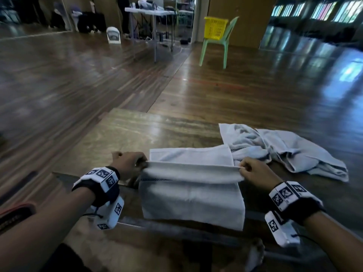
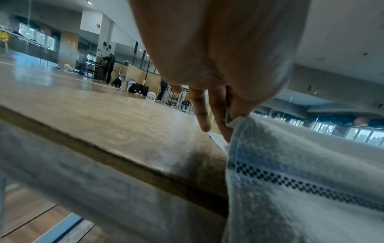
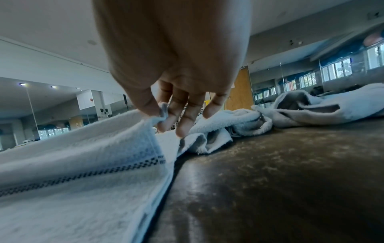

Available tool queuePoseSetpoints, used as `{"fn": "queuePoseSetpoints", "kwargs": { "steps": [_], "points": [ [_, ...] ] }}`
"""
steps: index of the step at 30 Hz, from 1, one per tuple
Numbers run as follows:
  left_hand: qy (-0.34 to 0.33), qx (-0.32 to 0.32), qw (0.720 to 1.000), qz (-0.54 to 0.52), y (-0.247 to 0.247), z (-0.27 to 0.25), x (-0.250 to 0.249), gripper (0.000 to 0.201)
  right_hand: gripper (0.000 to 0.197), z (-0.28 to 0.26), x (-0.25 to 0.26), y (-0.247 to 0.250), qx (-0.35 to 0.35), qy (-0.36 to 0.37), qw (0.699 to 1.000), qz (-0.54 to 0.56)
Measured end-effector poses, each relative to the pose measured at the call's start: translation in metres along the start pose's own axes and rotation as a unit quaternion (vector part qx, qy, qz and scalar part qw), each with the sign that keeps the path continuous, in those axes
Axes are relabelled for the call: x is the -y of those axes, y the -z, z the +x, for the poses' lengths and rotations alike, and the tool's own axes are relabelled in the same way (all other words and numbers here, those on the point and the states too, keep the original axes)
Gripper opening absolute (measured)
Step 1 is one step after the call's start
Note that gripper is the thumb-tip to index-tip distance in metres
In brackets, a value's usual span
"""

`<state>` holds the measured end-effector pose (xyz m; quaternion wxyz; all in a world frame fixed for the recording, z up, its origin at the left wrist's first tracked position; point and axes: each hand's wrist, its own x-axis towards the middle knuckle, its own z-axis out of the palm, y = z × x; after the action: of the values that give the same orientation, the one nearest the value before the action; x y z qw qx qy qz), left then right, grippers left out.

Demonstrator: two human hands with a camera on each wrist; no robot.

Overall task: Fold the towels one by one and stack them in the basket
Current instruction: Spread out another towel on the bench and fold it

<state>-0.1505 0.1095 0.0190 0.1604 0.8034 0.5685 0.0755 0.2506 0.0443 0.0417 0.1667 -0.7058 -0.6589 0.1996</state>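
Left hand (image 1: 129, 162): thumb and fingers pinch the left corner of a lifted edge of the towel (image 1: 191, 190). Left wrist view confirms: corner caught between thumb and forefinger, remaining fingers (image 2: 202, 118) straight and pointing down toward the table (image 1: 125, 134).

Right hand (image 1: 253, 169): same pinch on the right corner of that edge. Right wrist view shows the corner bunched at the thumb tip, other fingers (image 3: 184, 121) loosely extended just above the cloth.

Towel in hand: centre of the head view, at the table's near edge. Lower part hangs over that edge toward 6 o'clock; far part lies flat on the table toward 12. The lifted edge is stretched taut between the two hands. Dark checkered band visible in both wrist views.

Crumpled towels (image 1: 282, 150): at 2 o'clock from the hands, touching the flat towel's far right corner. Unfolded; count cannot be told.

Yellow basket (image 1: 215, 28): on a green chair (image 1: 220, 46), well apart at 12 o'clock across the floor. Contents not visible.

Judgement: early stage. One towel mid-fold, fold not yet laid down; the heap untouched; stacking in the basket not shown as begun.
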Motion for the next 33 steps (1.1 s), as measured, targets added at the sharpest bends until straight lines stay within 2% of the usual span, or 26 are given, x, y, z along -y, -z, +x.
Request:
{"fn": "queuePoseSetpoints", "kwargs": {
  "steps": [3, 5, 9, 11, 14, 17, 19, 22, 25, 28, 33],
  "points": [
    [0.007, -0.049, 0.998, -0.034, -0.006, 0.014, 0.002, 0.003, 0.011, 0.016, -0.001, -0.006, -0.041, 0.011, 0.999, 0.017],
    [0.009, -0.076, 0.996, -0.048, -0.007, 0.028, 0.003, 0.007, 0.007, 0.032, 0.001, -0.007, -0.071, 0.013, 0.997, 0.016],
    [0.007, -0.076, 0.997, -0.035, -0.008, 0.056, 0.003, 0.008, 0.003, 0.065, 0.008, -0.005, -0.121, 0.053, 0.991, -0.017],
    [0.003, -0.065, 0.997, -0.033, -0.010, 0.068, 0.006, 0.008, 0.005, 0.081, 0.009, -0.005, -0.112, 0.077, 0.989, -0.063],
    [0.000, -0.043, 0.999, -0.024, -0.014, 0.082, 0.011, 0.011, 0.009, 0.101, 0.005, -0.008, -0.059, 0.085, 0.984, -0.146],
    [-0.005, -0.018, 1.000, -0.010, -0.017, 0.089, 0.012, 0.004, 0.011, 0.117, 0.000, -0.013, -0.014, 0.068, 0.978, -0.199],
    [-0.006, -0.006, 1.000, -0.018, -0.017, 0.091, 0.014, 0.010, 0.013, 0.122, 0.001, -0.014, 0.000, 0.052, 0.974, -0.220],
    [-0.018, 0.012, 1.000, -0.021, -0.010, 0.093, 0.007, 0.008, 0.019, 0.125, 0.003, -0.013, 0.025, 0.042, 0.969, -0.241],
    [-0.008, 0.009, 1.000, 0.025, -0.008, 0.098, 0.000, 0.014, 0.035, 0.126, 0.006, -0.014, 0.013, 0.051, 0.967, -0.248],
    [0.001, 0.006, 0.999, 0.033, -0.004, 0.094, -0.003, 0.013, 0.024, 0.120, 0.012, -0.011, -0.010, 0.071, 0.968, -0.240],
    [-0.030, -0.007, 0.999, -0.009, 0.020, 0.074, -0.012, 0.014, 0.013, 0.102, 0.014, 0.004, -0.043, 0.079, 0.974, -0.207]
  ]
}}
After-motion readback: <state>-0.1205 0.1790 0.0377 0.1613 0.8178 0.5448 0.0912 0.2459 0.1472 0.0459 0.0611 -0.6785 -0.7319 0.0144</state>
